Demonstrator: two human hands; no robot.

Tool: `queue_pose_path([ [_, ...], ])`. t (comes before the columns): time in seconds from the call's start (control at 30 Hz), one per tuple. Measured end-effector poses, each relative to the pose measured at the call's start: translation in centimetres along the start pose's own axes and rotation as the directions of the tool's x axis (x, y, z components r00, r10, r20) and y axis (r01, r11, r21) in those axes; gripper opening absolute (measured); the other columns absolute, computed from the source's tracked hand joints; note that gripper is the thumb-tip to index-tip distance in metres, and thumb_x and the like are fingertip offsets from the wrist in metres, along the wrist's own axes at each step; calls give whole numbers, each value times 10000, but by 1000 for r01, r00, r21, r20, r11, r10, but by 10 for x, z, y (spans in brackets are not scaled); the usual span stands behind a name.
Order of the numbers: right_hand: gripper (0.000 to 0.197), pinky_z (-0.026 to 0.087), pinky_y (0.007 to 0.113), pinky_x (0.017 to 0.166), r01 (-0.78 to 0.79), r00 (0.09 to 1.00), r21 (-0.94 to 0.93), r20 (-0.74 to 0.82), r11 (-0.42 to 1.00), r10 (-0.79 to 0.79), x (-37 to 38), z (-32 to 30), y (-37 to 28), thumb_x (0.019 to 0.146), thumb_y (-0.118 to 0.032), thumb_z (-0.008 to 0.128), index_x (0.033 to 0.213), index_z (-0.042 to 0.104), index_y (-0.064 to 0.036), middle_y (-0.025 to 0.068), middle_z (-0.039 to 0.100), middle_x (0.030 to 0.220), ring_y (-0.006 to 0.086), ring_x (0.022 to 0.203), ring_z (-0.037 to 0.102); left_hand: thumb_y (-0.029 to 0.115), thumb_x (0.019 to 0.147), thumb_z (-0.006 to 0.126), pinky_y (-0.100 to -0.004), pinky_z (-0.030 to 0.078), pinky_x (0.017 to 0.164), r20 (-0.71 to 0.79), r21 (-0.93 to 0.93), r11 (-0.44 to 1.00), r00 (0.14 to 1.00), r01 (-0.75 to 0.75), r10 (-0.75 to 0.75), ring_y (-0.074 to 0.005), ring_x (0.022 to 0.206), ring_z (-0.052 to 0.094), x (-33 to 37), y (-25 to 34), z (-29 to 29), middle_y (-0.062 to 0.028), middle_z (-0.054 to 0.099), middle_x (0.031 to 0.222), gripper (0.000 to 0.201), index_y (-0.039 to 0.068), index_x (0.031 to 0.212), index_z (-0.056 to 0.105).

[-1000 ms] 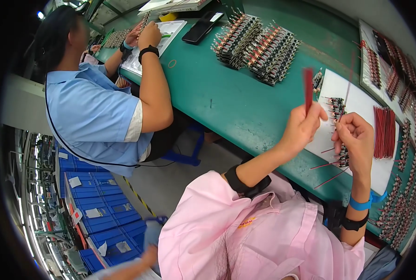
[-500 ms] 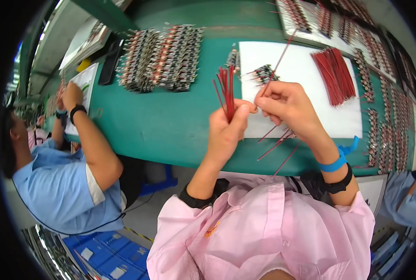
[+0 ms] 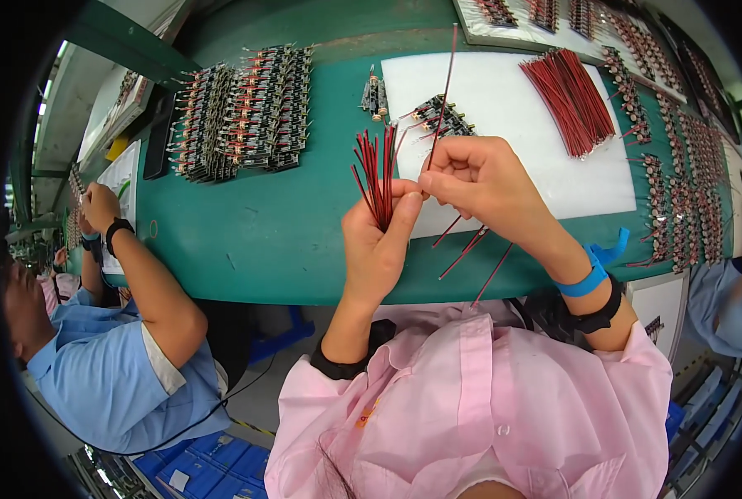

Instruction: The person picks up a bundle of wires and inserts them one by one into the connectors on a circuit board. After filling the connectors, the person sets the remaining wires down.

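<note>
A bundle of thin red-and-black wires (image 3: 377,170) stands up out of my left hand (image 3: 375,254), which is closed round its lower part. With thumb and fingers pinched, my right hand (image 3: 492,187) holds a single red wire (image 3: 447,91) pointing up and away. The fingertips of both hands meet, or nearly so, at the wire's lower end, and hide it. Several more wire ends (image 3: 464,249) show below my right hand; their other ends are hidden. Just beyond my hands, a small cluster of circuit boards (image 3: 444,116) lies on a white foam sheet (image 3: 504,108).
A pile of red wires (image 3: 569,101) lies on the sheet's right side. Stacked circuit boards (image 3: 242,112) stand on the green table (image 3: 246,241) at left, with a few small boards (image 3: 374,96) nearer the sheet. Rows of boards (image 3: 687,183) line the right. A co-worker in blue (image 3: 121,341) sits at left.
The whole view has shifted, so the table's things sit further left. Both hands keep their grip, and the single wire now stands more upright.
</note>
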State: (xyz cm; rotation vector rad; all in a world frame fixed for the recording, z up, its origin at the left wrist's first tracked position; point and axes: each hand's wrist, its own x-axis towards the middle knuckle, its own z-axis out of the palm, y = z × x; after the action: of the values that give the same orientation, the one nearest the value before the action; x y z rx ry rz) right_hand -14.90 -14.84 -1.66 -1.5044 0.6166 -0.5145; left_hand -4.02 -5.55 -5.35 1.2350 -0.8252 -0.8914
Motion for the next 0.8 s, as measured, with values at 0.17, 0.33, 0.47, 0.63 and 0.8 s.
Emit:
queue_pose_path([
  [0.17, 153, 290, 157, 384, -6, 1000, -55, -2, 998, 5, -3, 0, -1, 753, -115, 546, 659, 484, -12, -25, 457, 549, 7, 453, 363, 118, 802, 514, -161, 182, 357, 0, 80, 996, 999, -39, 39, 3, 401, 283, -1, -2, 0, 66, 389, 506, 124, 2, 837, 535],
  [0.33, 152, 271, 160, 392, 2, 999, -77, 32, 997, 0, -4, -3, 1, 755, -98, 544, 656, 478, -3, -31, 441, 542, 8, 461, 344, 117, 803, 517, -164, 223, 399, -1, 119, 991, 998, -54, 55, -8, 448, 316, -3, -3, -2, 50, 428, 548, 121, 0, 816, 543],
  [0.47, 132, 282, 172, 422, 25, 1000, -53, 13, 998, -24, -6, -2, 6, 738, -66, 547, 651, 484, 11, -25, 437, 539, 19, 482, 348, 92, 802, 517, -173, 300, 468, 2, 130, 991, 999, -42, 42, -28, 531, 373, -5, -1, -1, 22, 497, 634, 105, -10, 800, 546],
  [0.63, 93, 309, 190, 465, 162, 985, -267, -8, 950, -170, -10, 0, 6, 703, -35, 557, 650, 504, 21, -15, 438, 543, 31, 521, 365, 122, 806, 516, -162, 222, 400, -5, 142, 986, 996, -82, 84, -6, 446, 309, -6, -4, 0, 55, 410, 540, 126, -1, 804, 544],
  [0.8, 91, 308, 191, 475, 190, 965, -321, -111, 928, -236, -12, -15, 6, 689, -41, 563, 647, 514, 22, -16, 446, 541, 33, 537, 368, 124, 811, 505, -163, 174, 362, -63, 100, 995, 998, 2, 4, 5, 400, 261, -12, -5, -5, 68, 346, 489, 142, -16, 812, 528],
])
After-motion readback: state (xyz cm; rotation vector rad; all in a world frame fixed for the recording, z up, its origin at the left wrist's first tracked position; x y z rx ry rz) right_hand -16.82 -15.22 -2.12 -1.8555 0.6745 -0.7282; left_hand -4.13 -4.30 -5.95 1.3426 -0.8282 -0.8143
